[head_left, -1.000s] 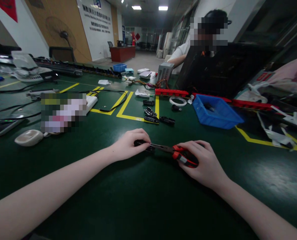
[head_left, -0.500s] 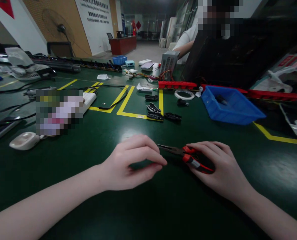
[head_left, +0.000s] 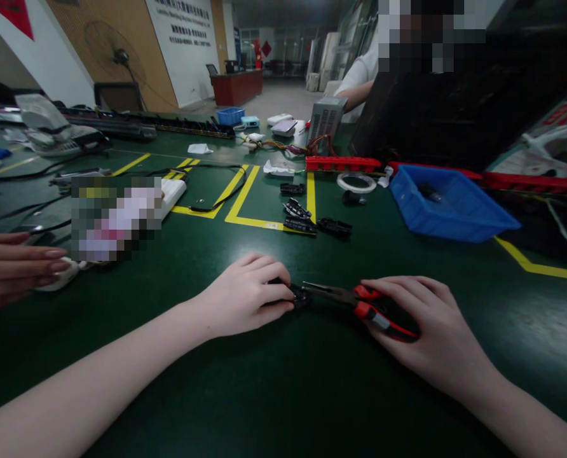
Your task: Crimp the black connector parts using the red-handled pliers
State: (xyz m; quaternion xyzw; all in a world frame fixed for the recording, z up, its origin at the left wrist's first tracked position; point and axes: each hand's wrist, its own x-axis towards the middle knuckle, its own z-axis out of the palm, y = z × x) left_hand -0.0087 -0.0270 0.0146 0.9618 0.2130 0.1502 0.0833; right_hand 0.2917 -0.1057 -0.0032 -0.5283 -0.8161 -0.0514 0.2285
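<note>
My left hand (head_left: 255, 296) is closed around a small black plastic part (head_left: 300, 296), low over the green tabletop (head_left: 312, 394). Most of that part is hidden by the fingers; only its right end shows. In my right hand (head_left: 421, 324) is a pair of needle-nose pliers (head_left: 345, 296) with red and black handles. Their jaws point left and reach close to the black part; whether they touch it I cannot tell. Beyond both hands, several similar black parts (head_left: 297, 224) lie near a yellow tape line.
Another person's hand (head_left: 14, 267) reaches in from the left over a white mouse-shaped device (head_left: 60, 277). A blue bin (head_left: 455, 216) stands at right, beside a white ring (head_left: 356, 182) and a red strip (head_left: 343, 164). A large dark panel (head_left: 455, 108) leans behind, near another person's arm.
My left hand has closed on the black part, which now shows at its fingertips. Another person's hand has come in from the left. The pliers look nearly unmoved.
</note>
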